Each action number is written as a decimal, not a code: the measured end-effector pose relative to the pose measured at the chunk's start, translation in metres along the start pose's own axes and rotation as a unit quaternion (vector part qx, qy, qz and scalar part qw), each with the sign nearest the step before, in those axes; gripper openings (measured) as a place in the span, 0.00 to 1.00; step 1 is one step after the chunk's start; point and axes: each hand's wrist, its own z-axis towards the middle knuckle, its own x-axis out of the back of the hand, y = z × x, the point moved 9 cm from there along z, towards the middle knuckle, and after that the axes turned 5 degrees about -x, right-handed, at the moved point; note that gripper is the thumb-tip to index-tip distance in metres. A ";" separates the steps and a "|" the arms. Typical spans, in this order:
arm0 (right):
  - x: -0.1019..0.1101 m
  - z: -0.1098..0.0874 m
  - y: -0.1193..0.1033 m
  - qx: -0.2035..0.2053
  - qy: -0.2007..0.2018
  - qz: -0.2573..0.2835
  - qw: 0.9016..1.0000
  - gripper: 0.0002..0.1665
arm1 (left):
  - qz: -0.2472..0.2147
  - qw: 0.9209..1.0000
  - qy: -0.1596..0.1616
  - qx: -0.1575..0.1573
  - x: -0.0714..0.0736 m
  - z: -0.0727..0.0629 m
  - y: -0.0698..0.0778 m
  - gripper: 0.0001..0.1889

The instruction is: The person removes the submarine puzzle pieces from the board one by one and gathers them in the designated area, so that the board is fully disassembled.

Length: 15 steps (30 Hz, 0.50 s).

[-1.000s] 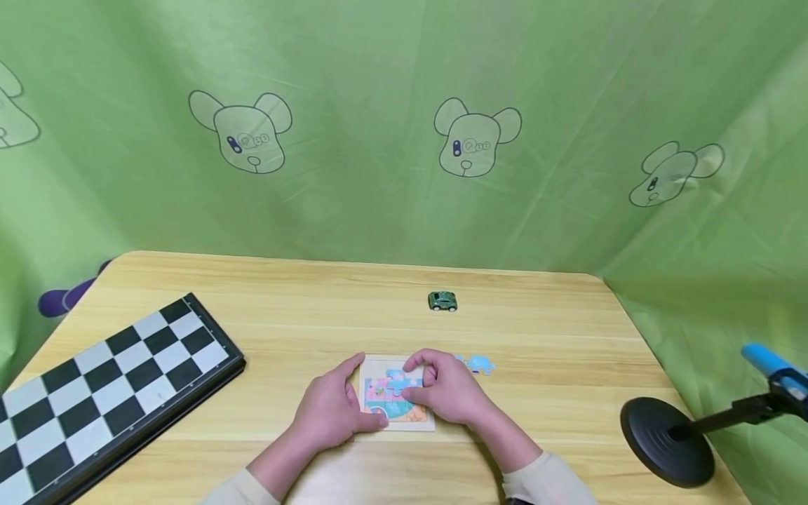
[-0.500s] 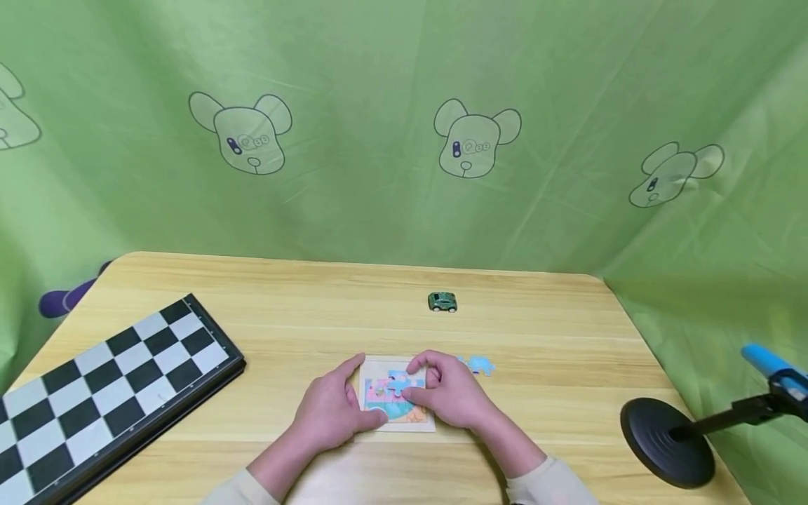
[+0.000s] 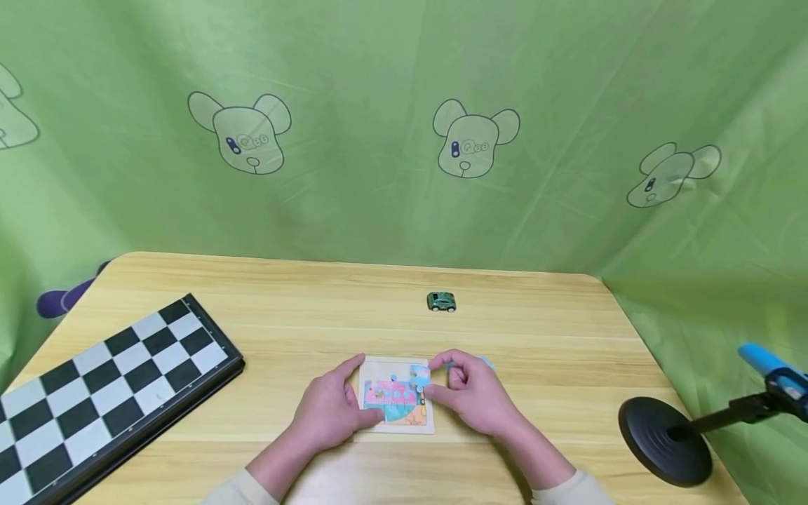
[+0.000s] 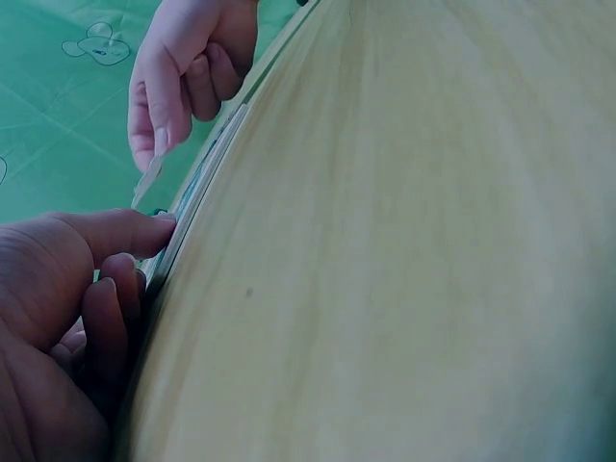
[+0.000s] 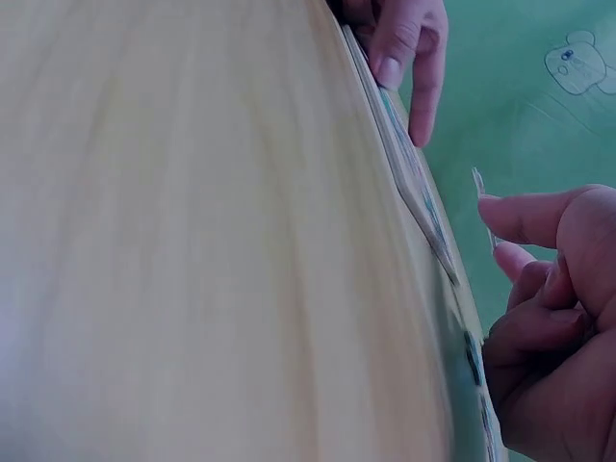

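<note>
A small jigsaw tray (image 3: 404, 429) with a pale frame lies on the table in the head view, partly filled with a pink, teal and orange picture. My left hand (image 3: 331, 410) grips its left side, thumb over the lower left and index finger along the upper left. Thumb and index finger of my right hand (image 3: 476, 396) pinch a light blue puzzle piece (image 3: 419, 375) over the tray's upper right. In the right wrist view this thin piece (image 5: 478, 181) is tilted up, clear of the tray. More blue pieces (image 3: 488, 362) lie mostly hidden behind the right hand.
A green toy car (image 3: 441, 301) stands farther back on the wooden table (image 3: 315, 301). At left lies a black-and-white chessboard (image 3: 120, 379). A stand with a round black base (image 3: 665, 442) and blue top part is at right. Green curtain (image 3: 366, 196) surrounds the table.
My right hand has moved right with the blue piece, from the middle of the tray to its upper right, uncovering the picture's middle. My left hand stays in place.
</note>
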 end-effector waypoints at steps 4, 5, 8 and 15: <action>0.016 -0.004 0.006 -0.009 0.020 0.004 1.000 0.18 | 0.005 1.000 0.001 0.001 0.000 0.001 -0.001 0.53; 0.020 -0.005 0.007 -0.011 0.026 0.006 1.000 0.18 | 0.009 1.000 0.001 0.002 0.000 0.001 -0.001 0.53; 0.034 -0.008 0.012 -0.016 0.040 0.013 0.999 0.19 | 0.020 1.000 0.001 0.000 0.000 0.002 -0.001 0.53; 0.063 -0.013 0.029 -0.027 0.065 -0.002 0.997 0.20 | 0.022 1.000 -0.002 -0.002 0.000 0.001 0.000 0.53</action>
